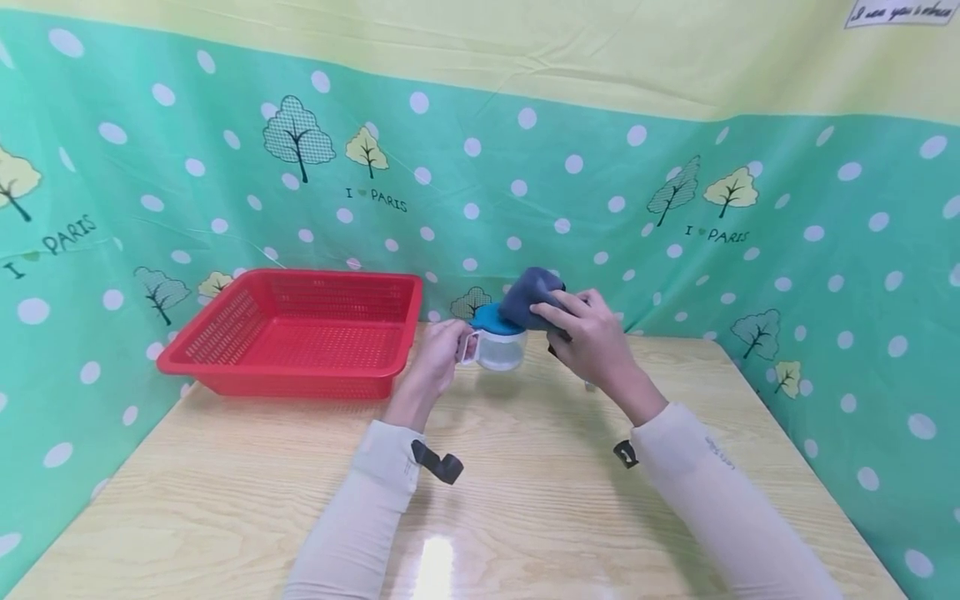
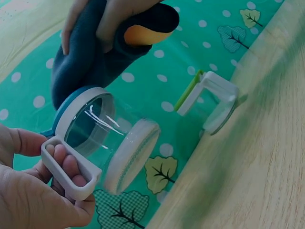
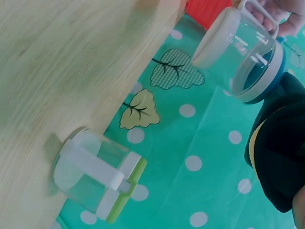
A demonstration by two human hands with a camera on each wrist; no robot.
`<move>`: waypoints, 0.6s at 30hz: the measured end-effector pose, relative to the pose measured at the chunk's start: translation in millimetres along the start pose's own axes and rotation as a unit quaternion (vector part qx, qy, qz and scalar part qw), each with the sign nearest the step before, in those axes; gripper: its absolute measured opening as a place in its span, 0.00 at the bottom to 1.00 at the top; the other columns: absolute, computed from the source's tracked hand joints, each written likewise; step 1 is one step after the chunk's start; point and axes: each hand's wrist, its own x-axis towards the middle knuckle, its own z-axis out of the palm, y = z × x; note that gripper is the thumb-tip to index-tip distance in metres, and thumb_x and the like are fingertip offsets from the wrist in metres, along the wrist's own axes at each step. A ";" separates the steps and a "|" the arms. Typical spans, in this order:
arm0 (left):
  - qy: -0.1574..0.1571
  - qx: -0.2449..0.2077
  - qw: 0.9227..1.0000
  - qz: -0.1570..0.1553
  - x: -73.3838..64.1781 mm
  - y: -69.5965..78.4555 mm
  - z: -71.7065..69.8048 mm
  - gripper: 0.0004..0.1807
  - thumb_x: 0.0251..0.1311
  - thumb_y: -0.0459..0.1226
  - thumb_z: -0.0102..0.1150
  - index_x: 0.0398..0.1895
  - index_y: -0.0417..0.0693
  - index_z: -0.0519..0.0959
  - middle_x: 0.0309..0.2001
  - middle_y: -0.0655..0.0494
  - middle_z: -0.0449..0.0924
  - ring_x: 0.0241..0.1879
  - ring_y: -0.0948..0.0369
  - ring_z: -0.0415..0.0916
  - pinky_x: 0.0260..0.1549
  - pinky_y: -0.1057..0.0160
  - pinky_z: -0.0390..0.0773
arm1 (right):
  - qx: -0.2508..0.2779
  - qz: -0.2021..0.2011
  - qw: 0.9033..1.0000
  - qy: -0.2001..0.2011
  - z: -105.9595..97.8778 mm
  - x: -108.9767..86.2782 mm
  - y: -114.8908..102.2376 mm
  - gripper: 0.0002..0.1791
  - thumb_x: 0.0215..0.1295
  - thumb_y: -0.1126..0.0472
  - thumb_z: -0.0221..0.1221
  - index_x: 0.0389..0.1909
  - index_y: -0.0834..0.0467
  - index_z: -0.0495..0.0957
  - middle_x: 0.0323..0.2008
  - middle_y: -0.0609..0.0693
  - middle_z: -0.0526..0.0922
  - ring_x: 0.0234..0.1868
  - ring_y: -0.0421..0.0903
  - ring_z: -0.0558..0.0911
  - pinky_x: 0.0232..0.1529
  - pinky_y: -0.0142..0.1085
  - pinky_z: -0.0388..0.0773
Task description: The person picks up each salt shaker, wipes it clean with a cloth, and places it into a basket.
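Touching from the right

Head: your right hand [image 1: 588,333] grips the dark-blue soft cloth [image 1: 527,296] upon the round blue lid [image 1: 489,320] of the clear upright jar [image 1: 501,352].
Left wrist: your left hand [image 2: 40,191] curls fingers through its white handle [image 2: 80,193].
Right wrist: the cloth lies at the lid's edge.

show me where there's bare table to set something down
Table is bare between the two sleeves; left of them, in front of the red basket; and right of them, toward the curtain. Crowded at the back middle: the left hand holds a blue-lidded jar, the right hand a dark cloth, and a green-lidded jar stands nearby.
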 end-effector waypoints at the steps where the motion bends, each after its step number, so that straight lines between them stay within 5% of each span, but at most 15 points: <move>1: 0.000 0.002 1.000 0.000 -0.1 0.0 0.2 0.12 0.64 0.26 0.45 0.23 0.37 0.72 0.24 0.49 0.71 0.27 0.56 0.66 0.30 0.63 0.68 | 0.005 0.001 1.000 -0.002 0.5 1.2 -1.7 0.20 0.53 0.70 0.70 0.48 0.56 0.87 0.50 0.61 0.86 0.41 0.65 0.81 0.41 0.54 0.80; 18: 0.001 0.017 1.000 0.009 0.3 -0.3 1.1 0.12 0.64 0.25 0.46 0.23 0.39 0.75 0.23 0.52 0.73 0.28 0.58 0.69 0.32 0.64 0.71 | 0.049 0.054 0.994 -0.087 4.8 23.1 -7.6 0.22 0.56 0.70 0.66 0.53 0.54 0.86 0.54 0.60 0.85 0.44 0.63 0.80 0.41 0.55 0.79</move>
